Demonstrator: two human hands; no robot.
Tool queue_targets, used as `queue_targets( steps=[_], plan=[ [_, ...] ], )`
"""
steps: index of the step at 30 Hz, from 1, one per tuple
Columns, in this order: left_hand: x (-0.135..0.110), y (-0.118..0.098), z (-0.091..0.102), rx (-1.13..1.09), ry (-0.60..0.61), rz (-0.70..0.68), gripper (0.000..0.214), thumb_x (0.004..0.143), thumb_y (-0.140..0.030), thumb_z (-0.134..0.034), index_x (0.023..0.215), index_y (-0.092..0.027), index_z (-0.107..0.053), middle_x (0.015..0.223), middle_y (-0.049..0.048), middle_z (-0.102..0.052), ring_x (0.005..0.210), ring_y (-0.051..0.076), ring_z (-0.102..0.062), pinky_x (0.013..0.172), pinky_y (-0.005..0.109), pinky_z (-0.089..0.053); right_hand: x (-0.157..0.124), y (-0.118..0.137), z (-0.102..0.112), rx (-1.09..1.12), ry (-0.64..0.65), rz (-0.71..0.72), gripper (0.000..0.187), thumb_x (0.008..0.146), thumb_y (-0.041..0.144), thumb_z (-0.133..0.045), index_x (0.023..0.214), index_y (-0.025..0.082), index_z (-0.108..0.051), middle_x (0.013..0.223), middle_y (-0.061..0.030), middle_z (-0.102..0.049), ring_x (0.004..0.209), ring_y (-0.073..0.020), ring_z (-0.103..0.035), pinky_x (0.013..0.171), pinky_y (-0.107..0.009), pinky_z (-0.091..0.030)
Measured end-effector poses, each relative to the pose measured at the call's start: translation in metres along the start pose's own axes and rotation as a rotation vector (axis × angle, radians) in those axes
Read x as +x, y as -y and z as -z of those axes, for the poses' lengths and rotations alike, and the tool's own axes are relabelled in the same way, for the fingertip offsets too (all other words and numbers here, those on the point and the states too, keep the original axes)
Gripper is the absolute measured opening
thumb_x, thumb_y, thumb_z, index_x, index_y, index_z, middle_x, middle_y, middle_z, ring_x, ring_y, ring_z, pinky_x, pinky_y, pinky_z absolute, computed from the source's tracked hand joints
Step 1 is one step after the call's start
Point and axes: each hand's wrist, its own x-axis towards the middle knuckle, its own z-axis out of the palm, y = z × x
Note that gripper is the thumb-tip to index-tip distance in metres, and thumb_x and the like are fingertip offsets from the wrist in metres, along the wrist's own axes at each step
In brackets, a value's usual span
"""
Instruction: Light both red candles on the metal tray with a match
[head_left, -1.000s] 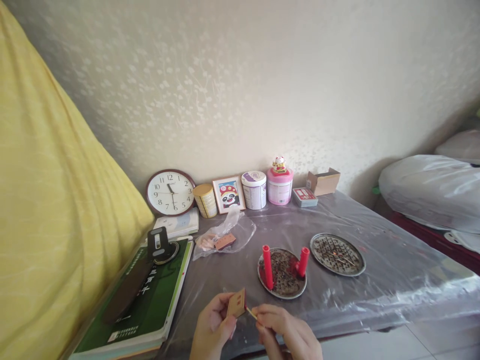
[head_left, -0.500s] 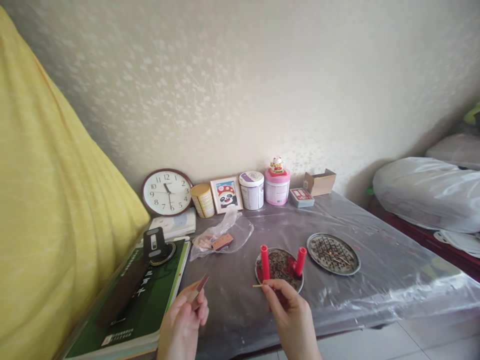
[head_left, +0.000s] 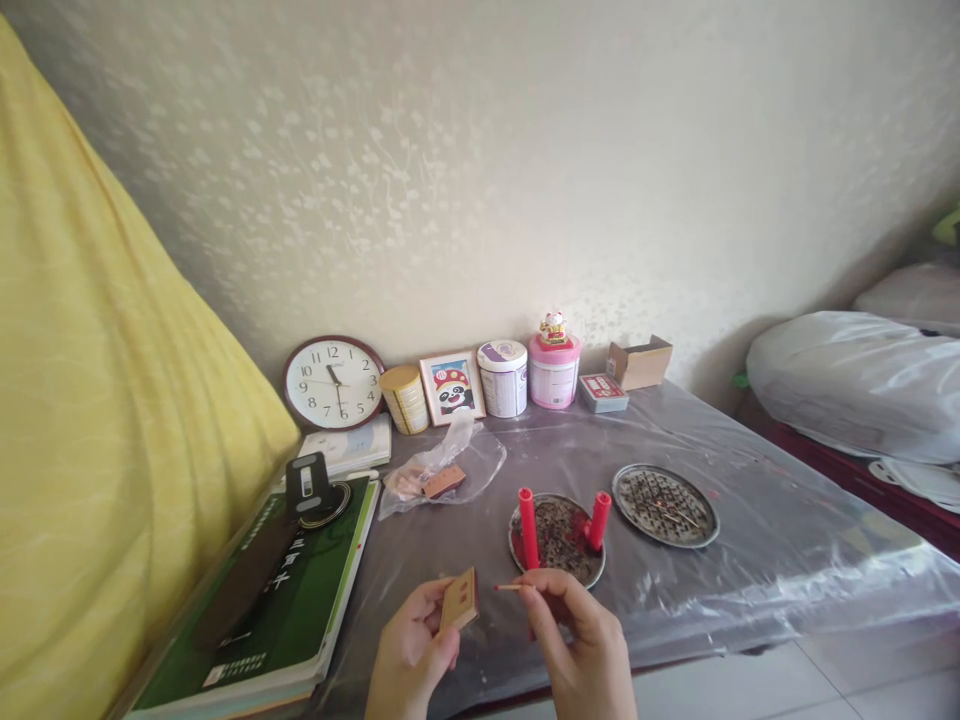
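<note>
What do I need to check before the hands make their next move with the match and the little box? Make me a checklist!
1. Left hand holds the matchbox: ok.
2. Right hand holds the match with its dark red tip towards the box: ok.
3. No flame on the match: ok, none shows.
4. Red candles standing on their metal plate: ok.
5. Wicks showing on top: cannot tell, too small to see.
6. No plastic close by: not ok, I'd say; a clear plastic sheet lies beneath the hands.
</note>
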Motion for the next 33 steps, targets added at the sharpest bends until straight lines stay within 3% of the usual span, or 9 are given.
queue_targets(
  steps=[3, 7, 11, 13, 16, 19, 20, 24, 33],
  plan=[
    [-0.002, 0.000, -0.002, 0.021, 0.026, -0.006, 0.051, 0.059, -0.053, -0.077, 0.094, -0.016, -0.073, 0.067, 0.0051, -0.063, 0.051, 0.012, -0.045, 0.046, 0.024, -0.039, -0.002, 0.002, -0.001, 0.008, -0.002, 0.092, 0.014, 0.088, 0.030, -0.058, 0.082, 0.019, -0.066, 0.071, -0.0018, -0.068, 0.048, -0.0106, -0.058, 0.049, -0.017, -0.048],
    [-0.001, -0.003, -0.003, 0.008, 0.037, -0.038, 0.047, 0.061, -0.051, -0.078, 0.094, -0.018, -0.074, 0.070, 0.0048, -0.063, 0.052, 0.012, -0.047, 0.061, 0.030, -0.047, -0.004, 0.006, 0.005, -0.078, 0.065, 0.285, 0.008, 0.087, 0.019, -0.055, 0.085, 0.020, -0.062, 0.078, -0.0025, -0.070, 0.050, -0.0096, -0.061, 0.051, -0.016, -0.050],
    [-0.008, -0.007, -0.013, -0.001, 0.053, -0.032, 0.044, 0.059, -0.050, -0.079, 0.091, -0.019, -0.075, 0.068, 0.0054, -0.064, 0.058, 0.017, -0.054, 0.070, 0.035, -0.049, -0.001, 0.002, 0.008, -0.177, 0.101, 0.464, 0.009, 0.085, 0.012, -0.057, 0.088, 0.020, -0.061, 0.081, -0.0043, -0.072, 0.064, -0.0127, -0.068, 0.060, -0.017, -0.053],
    [-0.015, -0.009, -0.019, -0.034, 0.064, -0.028, 0.050, 0.051, -0.054, -0.081, 0.088, -0.020, -0.075, 0.070, 0.0076, -0.065, 0.064, 0.022, -0.058, 0.067, 0.035, -0.048, 0.003, -0.004, 0.006, -0.221, 0.057, 0.393, 0.007, 0.087, 0.017, -0.057, 0.086, 0.020, -0.063, 0.079, -0.0038, -0.072, 0.067, -0.0140, -0.069, 0.063, -0.018, -0.053],
    [-0.017, -0.014, -0.013, -0.101, -0.016, -0.062, 0.061, 0.039, -0.057, -0.084, 0.086, -0.018, -0.076, 0.073, 0.0094, -0.066, 0.062, 0.021, -0.056, 0.060, 0.033, -0.046, 0.008, -0.013, 0.002, -0.220, 0.004, 0.089, 0.019, 0.090, 0.031, -0.055, 0.080, 0.019, -0.066, 0.063, -0.0007, -0.067, 0.053, -0.0131, -0.063, 0.051, -0.018, -0.049],
    [-0.006, -0.022, 0.007, -0.101, -0.191, -0.072, 0.054, 0.054, -0.057, -0.078, 0.089, -0.015, -0.075, 0.053, 0.0021, -0.056, 0.045, 0.011, -0.039, 0.043, 0.025, -0.034, 0.011, -0.014, 0.001, -0.121, -0.014, -0.104, 0.028, 0.089, 0.041, -0.056, 0.078, 0.018, -0.068, 0.050, 0.0020, -0.057, 0.044, -0.0122, -0.054, 0.042, -0.018, -0.042],
    [-0.001, -0.025, 0.015, -0.138, -0.262, -0.075, 0.048, 0.060, -0.054, -0.077, 0.089, -0.016, -0.074, 0.058, 0.0021, -0.057, 0.047, 0.011, -0.040, 0.044, 0.024, -0.034, 0.012, -0.013, 0.002, -0.084, -0.020, -0.136, 0.029, 0.088, 0.043, -0.057, 0.078, 0.018, -0.068, 0.049, 0.0023, -0.055, 0.043, -0.0121, -0.053, 0.042, -0.018, -0.041],
    [0.011, -0.033, 0.028, -0.285, -0.418, -0.053, 0.036, 0.063, -0.045, -0.076, 0.086, -0.018, -0.073, 0.068, 0.0004, -0.056, 0.051, 0.010, -0.042, 0.044, 0.022, -0.037, 0.011, -0.010, 0.005, -0.006, -0.021, -0.204, 0.029, 0.084, 0.045, -0.061, 0.076, 0.018, -0.067, 0.050, 0.0024, -0.053, 0.044, -0.0126, -0.052, 0.043, -0.019, -0.041],
    [0.009, -0.038, 0.021, -0.350, -0.458, -0.029, 0.036, 0.069, -0.043, -0.073, 0.096, -0.020, -0.073, 0.067, -0.0017, -0.052, 0.052, 0.009, -0.041, 0.045, 0.021, -0.038, 0.012, -0.010, 0.008, -0.009, -0.002, -0.188, 0.029, 0.085, 0.044, -0.059, 0.070, 0.019, -0.064, 0.051, 0.0044, -0.044, 0.046, -0.0104, -0.044, 0.043, -0.018, -0.036]
  ],
)
